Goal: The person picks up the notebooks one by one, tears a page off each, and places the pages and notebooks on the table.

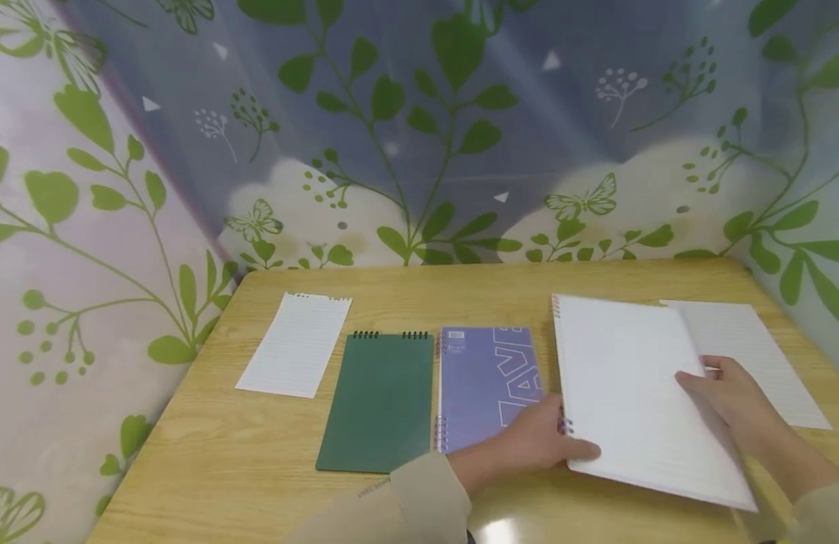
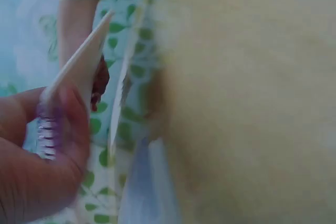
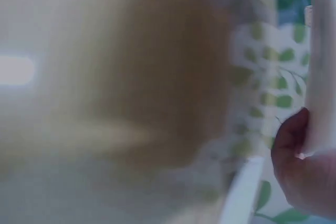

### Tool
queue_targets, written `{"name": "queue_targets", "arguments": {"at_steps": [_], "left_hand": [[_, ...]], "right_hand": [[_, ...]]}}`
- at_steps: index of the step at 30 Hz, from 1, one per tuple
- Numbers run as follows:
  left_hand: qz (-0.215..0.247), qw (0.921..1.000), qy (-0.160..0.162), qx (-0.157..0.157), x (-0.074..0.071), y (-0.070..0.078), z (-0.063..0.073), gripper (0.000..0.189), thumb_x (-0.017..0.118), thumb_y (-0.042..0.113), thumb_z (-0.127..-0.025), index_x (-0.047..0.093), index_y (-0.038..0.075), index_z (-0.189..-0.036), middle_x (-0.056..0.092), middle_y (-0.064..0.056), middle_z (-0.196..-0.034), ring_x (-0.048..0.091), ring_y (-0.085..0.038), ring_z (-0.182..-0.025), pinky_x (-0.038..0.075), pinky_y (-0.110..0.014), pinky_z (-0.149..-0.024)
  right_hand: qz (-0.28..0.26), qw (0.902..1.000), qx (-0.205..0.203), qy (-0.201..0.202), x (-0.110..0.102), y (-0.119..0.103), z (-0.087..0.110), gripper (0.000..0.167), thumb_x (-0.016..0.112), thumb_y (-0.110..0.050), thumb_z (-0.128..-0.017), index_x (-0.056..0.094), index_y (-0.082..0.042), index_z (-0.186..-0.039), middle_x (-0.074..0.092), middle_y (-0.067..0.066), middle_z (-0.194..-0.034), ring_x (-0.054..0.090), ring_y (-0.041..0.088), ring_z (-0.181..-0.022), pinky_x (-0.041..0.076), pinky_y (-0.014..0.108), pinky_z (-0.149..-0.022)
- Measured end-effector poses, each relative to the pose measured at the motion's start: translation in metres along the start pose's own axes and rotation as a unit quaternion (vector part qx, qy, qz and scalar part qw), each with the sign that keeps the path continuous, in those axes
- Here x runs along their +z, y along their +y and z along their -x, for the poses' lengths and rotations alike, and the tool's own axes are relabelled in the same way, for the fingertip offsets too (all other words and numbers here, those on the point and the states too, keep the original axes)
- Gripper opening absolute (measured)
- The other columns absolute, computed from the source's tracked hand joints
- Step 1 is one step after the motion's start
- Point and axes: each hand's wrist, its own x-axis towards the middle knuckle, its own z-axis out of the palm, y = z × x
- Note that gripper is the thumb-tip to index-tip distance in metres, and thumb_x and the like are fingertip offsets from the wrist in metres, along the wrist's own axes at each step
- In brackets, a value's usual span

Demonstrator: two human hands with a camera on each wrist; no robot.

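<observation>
Both hands hold a spiral notebook [image 1: 636,378] above the table, its white lined page facing up and its coil on the left. At the lower left corner my left hand [image 1: 538,438] grips it, thumb on the page and fingers underneath. My right hand [image 1: 735,397] pinches the right edge, with the thumb on top. In the left wrist view the left hand [image 2: 37,177] wraps the coiled edge of the notebook [image 2: 79,66]. The right wrist view has the right hand [image 3: 299,166] at the notebook's edge [image 3: 321,77]; much there is blurred.
A purple-blue spiral notebook [image 1: 476,385] lies left of the held one, partly behind the left hand. Beside it is a green top-coil notepad [image 1: 381,400]. Loose lined sheets lie at far left [image 1: 297,344] and right [image 1: 766,347] on the wooden table [image 1: 202,453]. Patterned curtains stand behind.
</observation>
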Motion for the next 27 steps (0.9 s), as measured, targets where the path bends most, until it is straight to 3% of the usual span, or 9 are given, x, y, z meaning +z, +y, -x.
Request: {"name": "queue_targets", "arguments": {"at_steps": [2, 3, 7, 9, 12, 16, 18, 23, 27], "left_hand": [[-0.121, 0.9925, 0.008, -0.017, 0.007, -0.005, 0.007, 0.067, 0.074, 0.033, -0.076, 0.043, 0.009, -0.130, 0.060, 0.004, -0.071, 0.054, -0.006, -0.059, 0.049, -0.021, -0.058], [-0.185, 0.9823, 0.009, -0.028, 0.010, -0.006, 0.010, 0.075, 0.073, 0.041, -0.075, 0.039, 0.009, -0.134, 0.059, 0.006, -0.071, 0.054, -0.005, -0.062, 0.047, -0.019, -0.060], [-0.371, 0.9281, -0.002, -0.027, 0.024, -0.007, 0.014, 0.083, 0.060, 0.060, -0.078, 0.032, 0.015, -0.143, 0.065, 0.011, -0.081, 0.062, -0.006, -0.077, 0.048, -0.019, -0.065], [-0.435, 0.9001, -0.004, -0.014, 0.030, -0.006, 0.014, 0.075, 0.053, 0.065, -0.080, 0.040, 0.019, -0.138, 0.065, 0.013, -0.089, 0.063, -0.007, -0.083, 0.048, -0.020, -0.062], [-0.479, 0.8775, 0.008, -0.010, 0.035, -0.005, 0.013, 0.065, 0.047, 0.069, -0.080, 0.052, 0.022, -0.123, 0.065, 0.011, -0.087, 0.064, -0.010, -0.077, 0.045, -0.023, -0.053], [-0.492, 0.8702, 0.031, -0.011, 0.035, -0.004, 0.013, 0.052, 0.043, 0.071, -0.080, 0.060, 0.025, -0.097, 0.064, 0.006, -0.076, 0.061, -0.013, -0.067, 0.040, -0.026, -0.047], [-0.496, 0.8677, 0.035, -0.014, 0.034, -0.004, 0.013, 0.049, 0.043, 0.071, -0.081, 0.061, 0.027, -0.092, 0.065, 0.004, -0.076, 0.060, -0.013, -0.066, 0.039, -0.027, -0.048], [-0.519, 0.8543, 0.020, 0.003, 0.024, -0.007, 0.014, 0.043, 0.043, 0.066, -0.084, 0.060, 0.030, -0.102, 0.062, 0.010, -0.083, 0.058, -0.008, -0.072, 0.041, -0.027, -0.051], [-0.522, 0.8518, 0.029, 0.031, 0.012, -0.015, 0.015, 0.046, 0.044, 0.061, -0.087, 0.057, 0.028, -0.116, 0.058, 0.010, -0.095, 0.056, -0.007, -0.082, 0.045, -0.026, -0.056]], "right_hand": [[0.026, 0.9993, -0.015, 0.023, 0.006, 0.007, 0.004, 0.089, 0.046, -0.045, -0.092, 0.001, 0.016, -0.139, 0.026, 0.037, -0.127, 0.038, 0.042, -0.107, 0.041, 0.041, -0.079], [0.035, 0.9987, -0.023, 0.030, 0.009, 0.011, 0.005, 0.087, 0.047, -0.044, -0.092, 0.003, 0.016, -0.139, 0.029, 0.036, -0.124, 0.040, 0.040, -0.104, 0.040, 0.037, -0.076], [0.073, 0.9950, -0.042, 0.054, 0.017, 0.019, 0.006, 0.081, 0.044, -0.042, -0.094, 0.008, 0.014, -0.140, 0.032, 0.039, -0.124, 0.041, 0.047, -0.106, 0.038, 0.047, -0.080], [0.088, 0.9931, -0.043, 0.064, 0.019, 0.019, 0.005, 0.080, 0.043, -0.043, -0.094, 0.009, 0.013, -0.140, 0.028, 0.042, -0.127, 0.035, 0.053, -0.112, 0.033, 0.057, -0.086], [0.115, 0.9891, -0.054, 0.074, 0.023, 0.018, 0.002, 0.076, 0.040, -0.041, -0.095, 0.011, 0.014, -0.139, 0.026, 0.045, -0.129, 0.029, 0.057, -0.116, 0.028, 0.063, -0.092], [0.143, 0.9790, -0.095, 0.110, 0.029, 0.017, 0.000, 0.066, 0.045, -0.030, -0.095, 0.022, 0.019, -0.133, 0.034, 0.046, -0.122, 0.035, 0.059, -0.111, 0.032, 0.063, -0.089], [0.154, 0.9725, -0.113, 0.133, 0.032, 0.017, -0.001, 0.062, 0.049, -0.025, -0.092, 0.028, 0.021, -0.129, 0.039, 0.045, -0.116, 0.039, 0.057, -0.105, 0.034, 0.061, -0.085], [0.207, 0.9609, -0.097, 0.156, 0.034, 0.013, 0.002, 0.061, 0.055, -0.031, -0.087, 0.040, 0.020, -0.118, 0.046, 0.040, -0.105, 0.047, 0.052, -0.092, 0.042, 0.053, -0.068], [0.236, 0.9578, -0.065, 0.151, 0.033, 0.008, 0.004, 0.060, 0.055, -0.040, -0.086, 0.043, 0.013, -0.111, 0.049, 0.035, -0.102, 0.052, 0.047, -0.086, 0.042, 0.045, -0.057]]}}
